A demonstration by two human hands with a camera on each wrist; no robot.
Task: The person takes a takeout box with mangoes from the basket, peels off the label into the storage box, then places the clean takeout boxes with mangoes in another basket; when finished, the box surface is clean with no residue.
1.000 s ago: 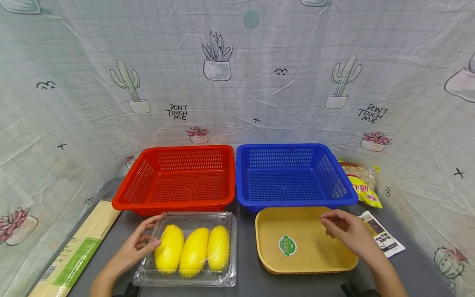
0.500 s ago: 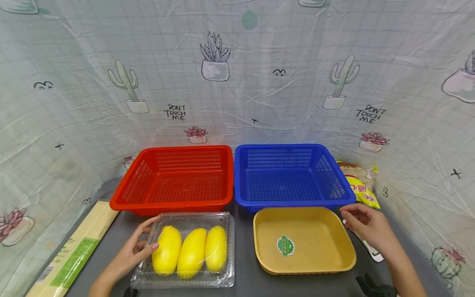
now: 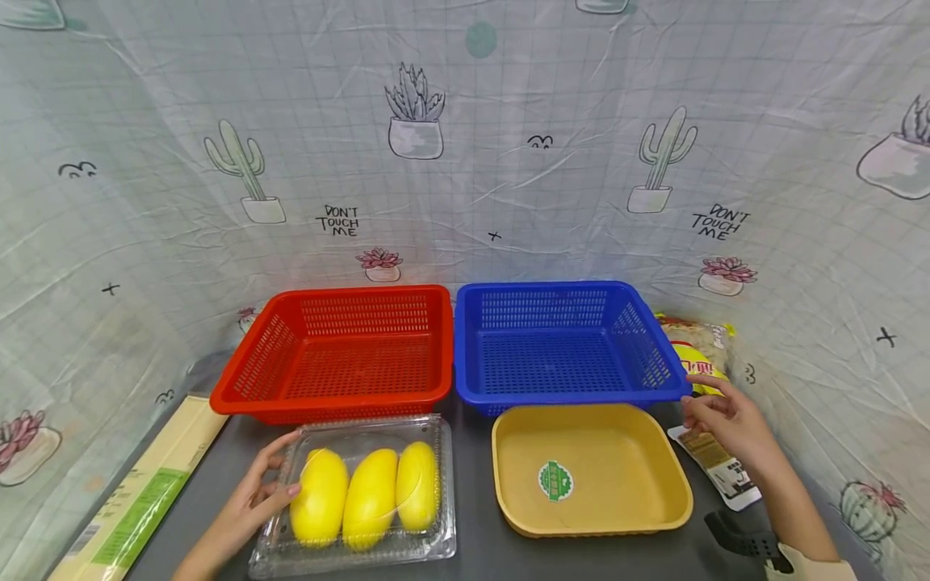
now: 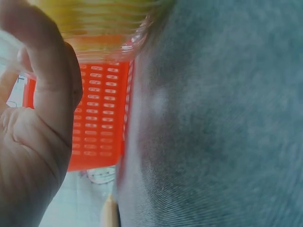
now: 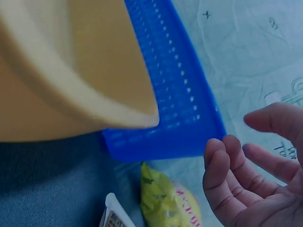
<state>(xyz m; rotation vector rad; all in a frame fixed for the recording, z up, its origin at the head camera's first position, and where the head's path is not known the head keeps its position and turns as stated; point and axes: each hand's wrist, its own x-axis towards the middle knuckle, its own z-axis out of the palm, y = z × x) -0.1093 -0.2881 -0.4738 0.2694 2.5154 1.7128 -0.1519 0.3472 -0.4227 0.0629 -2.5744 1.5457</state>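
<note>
A clear plastic clamshell box holds several yellow mangoes; three show in a row through its lid. My left hand grips the box by its left side, thumb on the lid and fingers along the far left corner. In the left wrist view that hand is beside the blurred box, its palm large at the left. My right hand holds nothing, fingers loosely bent, above the white-edged packet and close to the blue basket's front right corner. The right wrist view shows the hand's fingertips overlapping the blue rim.
A red basket and a blue basket stand side by side at the back. In front of the blue one sits a tan tray with a green sticker. A yellow bag lies right; a long beige package lies left.
My right hand has moved right from over the tan tray to over the packet, beside the blue basket. The left hand stays on the box, which has turned slightly, its near left corner shifting left and nearer.
</note>
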